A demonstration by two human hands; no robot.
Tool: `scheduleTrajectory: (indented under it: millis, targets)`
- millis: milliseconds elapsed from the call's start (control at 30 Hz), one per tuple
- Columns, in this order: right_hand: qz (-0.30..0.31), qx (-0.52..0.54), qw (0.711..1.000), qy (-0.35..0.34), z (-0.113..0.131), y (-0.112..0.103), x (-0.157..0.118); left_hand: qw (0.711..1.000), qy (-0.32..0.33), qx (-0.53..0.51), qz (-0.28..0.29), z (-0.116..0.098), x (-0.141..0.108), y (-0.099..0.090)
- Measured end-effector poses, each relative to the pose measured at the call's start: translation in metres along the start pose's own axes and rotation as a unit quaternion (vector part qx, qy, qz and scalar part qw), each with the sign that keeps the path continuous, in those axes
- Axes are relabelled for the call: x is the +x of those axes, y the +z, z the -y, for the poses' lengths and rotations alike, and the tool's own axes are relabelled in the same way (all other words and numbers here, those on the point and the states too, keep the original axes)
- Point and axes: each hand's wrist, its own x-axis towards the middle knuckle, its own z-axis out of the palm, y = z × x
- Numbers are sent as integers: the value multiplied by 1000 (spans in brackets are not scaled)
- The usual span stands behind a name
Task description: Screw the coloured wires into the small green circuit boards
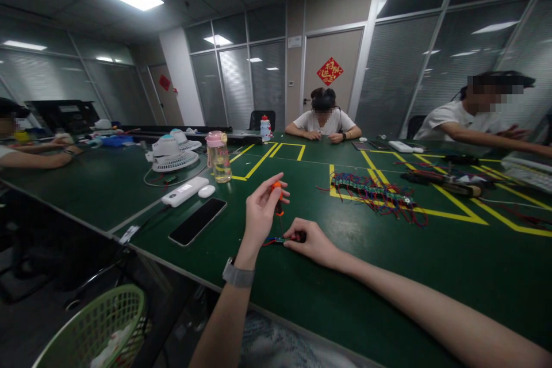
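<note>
My left hand (pixel 264 207) is closed around the orange-and-black handle of a screwdriver (pixel 278 187). Its thin shaft points down, with the tip at a small green circuit board (pixel 279 240) on the table. Red and blue wires trail from the board's left end. My right hand (pixel 313 242) pinches the board's right end, thumb and forefinger together and resting on the tabletop. A dark and red piece (pixel 298 236) shows beneath those fingers; I cannot make out what it is.
A phone (pixel 198 222), a white power strip (pixel 186 191) and a pink-lidded bottle (pixel 219 158) stand left. Wired circuit boards (pixel 373 190) lie in a row ahead right. White fans (pixel 172 152) are behind. Several people sit around the green table (pixel 414 276); a green basket (pixel 97 316) is below.
</note>
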Motion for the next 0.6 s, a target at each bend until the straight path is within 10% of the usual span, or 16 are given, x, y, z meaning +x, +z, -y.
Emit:
scheduleTrajectory:
  millis: [600]
  targets:
    - [0,-14,1000,-15,3,-1,1,999,-17,-19,-44,0,0,1]
